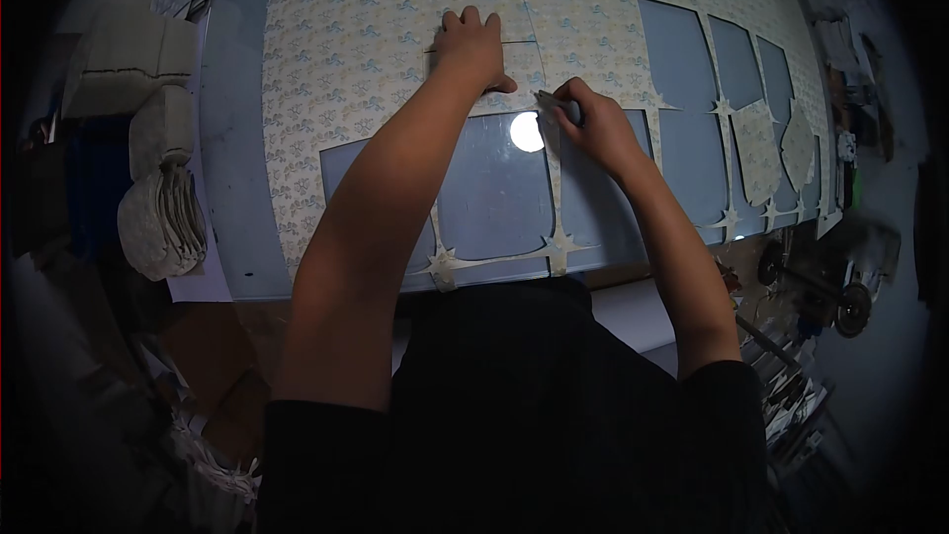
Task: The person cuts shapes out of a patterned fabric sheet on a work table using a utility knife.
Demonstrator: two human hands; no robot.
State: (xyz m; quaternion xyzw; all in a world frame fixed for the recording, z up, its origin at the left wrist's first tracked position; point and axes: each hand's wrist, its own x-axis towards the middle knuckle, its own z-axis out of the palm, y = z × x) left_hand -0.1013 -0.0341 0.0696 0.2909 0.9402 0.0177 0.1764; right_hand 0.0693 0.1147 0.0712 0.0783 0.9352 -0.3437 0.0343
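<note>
Patterned fabric [336, 49] with small blue and yellow motifs lies flat on a blue-grey table [237, 138]. Pressed down on a clear template [509, 15] on the fabric is my left hand [472, 51], its fingers spread. Closed around a small grey tool, my right hand [596, 127] is beside the template's lower right corner. The tip of the tool [544, 99] touches or nearly touches the fabric there. Rectangular openings in the fabric near me show the bare table surface, with narrow strips between them.
Stacked cut fabric pieces [163, 222] lie along the left side. Two loose patterned pieces [756, 153] rest on the right part of the table. A machine with round wheels [852, 307] stands beyond the right edge. Below the table at left is a brown box [213, 341].
</note>
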